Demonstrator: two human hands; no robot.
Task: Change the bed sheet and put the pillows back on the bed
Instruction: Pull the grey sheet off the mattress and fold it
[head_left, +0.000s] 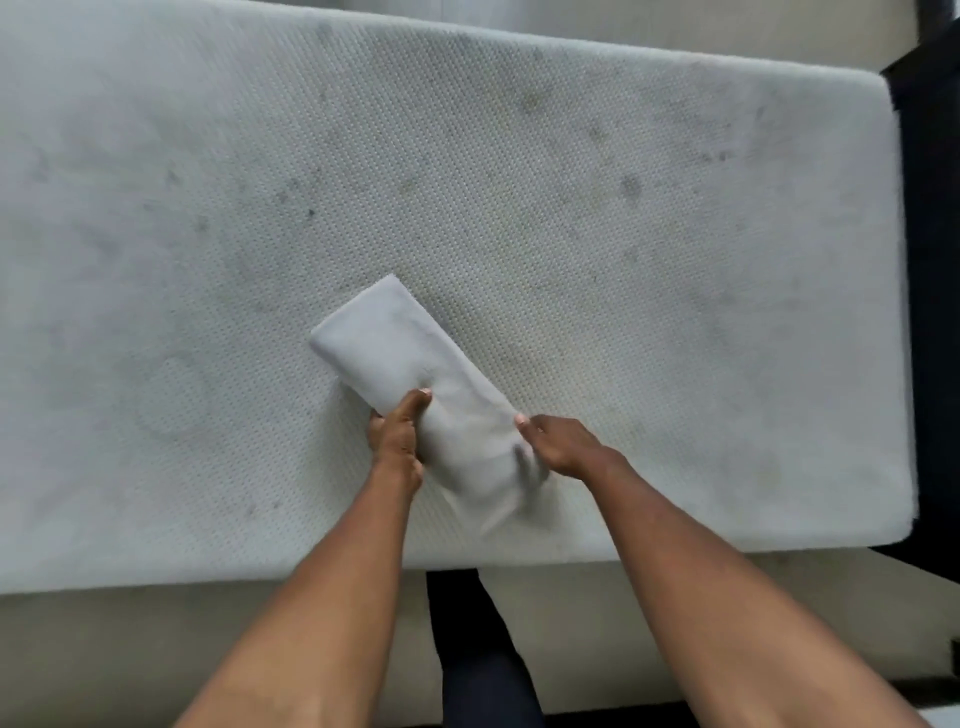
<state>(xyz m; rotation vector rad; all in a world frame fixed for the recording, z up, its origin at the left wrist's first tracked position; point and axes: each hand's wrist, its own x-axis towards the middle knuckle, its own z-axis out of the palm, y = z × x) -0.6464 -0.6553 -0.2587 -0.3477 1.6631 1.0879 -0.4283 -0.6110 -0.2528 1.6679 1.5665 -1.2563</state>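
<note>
Evidently, folded sheet (415, 374) is being gripped between left hand (397, 441) and right hand (563, 447), probably for unfolding across mattress (623, 234) beyond.

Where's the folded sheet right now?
Head view: the folded sheet lies centre-left on the bare mattress near its front edge, its near end gripped by the left hand and right hand.

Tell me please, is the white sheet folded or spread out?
Folded: the sheet is a compact rectangle, not spread over the mattress.
</note>
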